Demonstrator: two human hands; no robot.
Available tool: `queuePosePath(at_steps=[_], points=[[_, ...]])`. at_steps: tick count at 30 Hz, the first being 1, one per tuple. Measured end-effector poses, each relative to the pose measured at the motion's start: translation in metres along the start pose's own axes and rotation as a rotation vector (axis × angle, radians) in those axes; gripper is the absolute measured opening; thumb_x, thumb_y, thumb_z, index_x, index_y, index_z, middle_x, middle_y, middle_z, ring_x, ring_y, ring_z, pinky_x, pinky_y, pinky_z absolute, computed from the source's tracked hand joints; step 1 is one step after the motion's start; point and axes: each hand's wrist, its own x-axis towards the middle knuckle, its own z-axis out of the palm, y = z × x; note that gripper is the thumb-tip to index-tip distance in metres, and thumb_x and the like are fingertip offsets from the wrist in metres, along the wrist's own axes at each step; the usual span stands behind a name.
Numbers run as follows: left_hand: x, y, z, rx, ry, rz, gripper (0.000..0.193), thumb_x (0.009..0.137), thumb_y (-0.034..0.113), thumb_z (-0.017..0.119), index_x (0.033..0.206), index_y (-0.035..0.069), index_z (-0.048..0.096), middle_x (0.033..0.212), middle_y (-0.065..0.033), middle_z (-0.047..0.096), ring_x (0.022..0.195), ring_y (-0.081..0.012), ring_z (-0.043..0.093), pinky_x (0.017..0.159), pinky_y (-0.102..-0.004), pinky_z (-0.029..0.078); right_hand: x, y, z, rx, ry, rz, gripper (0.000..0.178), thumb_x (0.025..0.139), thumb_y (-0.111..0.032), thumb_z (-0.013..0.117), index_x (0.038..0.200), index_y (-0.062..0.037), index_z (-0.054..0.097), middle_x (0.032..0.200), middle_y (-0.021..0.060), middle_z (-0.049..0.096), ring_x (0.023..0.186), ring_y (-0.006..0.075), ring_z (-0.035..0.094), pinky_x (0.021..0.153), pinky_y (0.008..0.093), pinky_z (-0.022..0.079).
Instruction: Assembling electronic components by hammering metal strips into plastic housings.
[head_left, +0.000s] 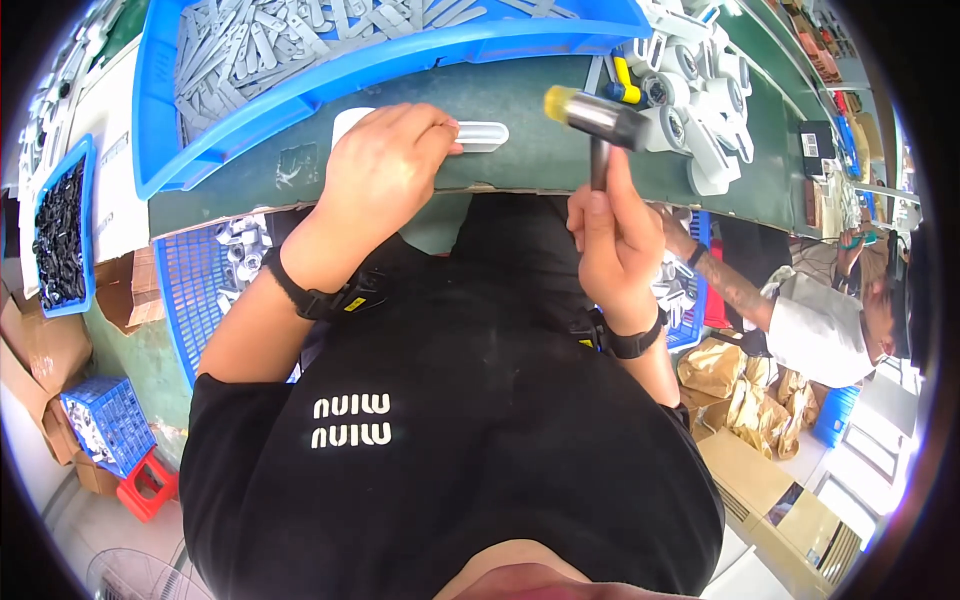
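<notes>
My left hand (385, 165) is closed around a white plastic part (484, 136) at the front of the green workbench (400, 92). The part's long, hollow end sticks out to the right of my fingers, and a flat corner shows behind the hand. In my right hand (622, 245) is a hammer (606, 122), gripped by its dark handle with the head raised above the bench edge. That head is metallic and dark with a yellow striking face pointing left. Most of the white part's middle is hidden under my left hand.
A large blue tray (400, 70) of grey strips lies across the bench's far side. White cylindrical parts (700, 115) are piled at the right, beside a yellow-and-black tool (625, 80). A smaller blue tray (90, 215) holds black pieces. Another person's arm (735, 285) reaches in from the right.
</notes>
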Motion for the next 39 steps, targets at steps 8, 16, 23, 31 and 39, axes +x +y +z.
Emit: queuePosePath(at_steps=[8,16,23,31,39], points=[[0.009,0.008,-0.014,-0.017,-0.156,-0.106,0.018,0.085,0.006,0.082,0.103,0.003,0.077,0.108,-0.0088,0.075,0.094,-0.0323,0.074,0.077,-0.0415,0.060,0.010,-0.001,0.002,-0.134,-0.120,0.037,0.049,0.104,0.002,0.064,0.153,-0.0036,0.063,0.081,0.0137,0.072,0.063,0.0256,0.061,0.068,0.0333,0.054],[0.026,0.028,-0.008,-0.037,-0.232,0.230,0.035,0.080,0.000,0.071,0.114,0.006,0.079,0.129,-0.0086,0.074,0.129,-0.0312,0.065,0.106,-0.0459,0.054,-0.006,0.024,-0.007,0.173,0.049,0.165,0.050,0.110,-0.001,0.058,0.159,-0.0092,0.059,0.079,-0.0005,0.064,0.069,0.0073,0.057,0.067,0.0253,0.049],[0.007,0.013,0.004,-0.282,-0.117,-0.181,0.021,0.095,0.002,0.073,0.115,0.004,0.077,0.124,-0.0168,0.074,0.100,-0.0393,0.074,0.088,-0.0422,0.062,-0.003,0.022,-0.015,0.114,-0.050,0.221,0.048,0.109,0.000,0.059,0.157,-0.0081,0.061,0.081,0.0008,0.067,0.069,0.0082,0.060,0.068,0.0254,0.050],[-0.007,0.012,0.030,-0.177,0.101,-0.084,0.025,0.086,-0.007,0.077,0.111,-0.002,0.074,0.112,-0.0137,0.074,0.096,-0.0337,0.074,0.080,-0.0419,0.063,0.005,0.017,-0.010,0.162,0.126,-0.033,0.051,0.110,0.000,0.057,0.160,-0.0047,0.056,0.084,0.0039,0.070,0.070,0.0083,0.059,0.066,0.0241,0.049],[-0.007,0.008,0.037,-0.184,0.162,-0.035,0.028,0.080,-0.011,0.076,0.107,-0.002,0.073,0.106,-0.0111,0.071,0.093,-0.0320,0.073,0.075,-0.0407,0.063,0.010,0.003,-0.012,0.060,0.000,0.184,0.052,0.106,0.002,0.060,0.158,-0.0053,0.058,0.081,0.0143,0.069,0.067,0.0131,0.061,0.069,0.0295,0.052]])
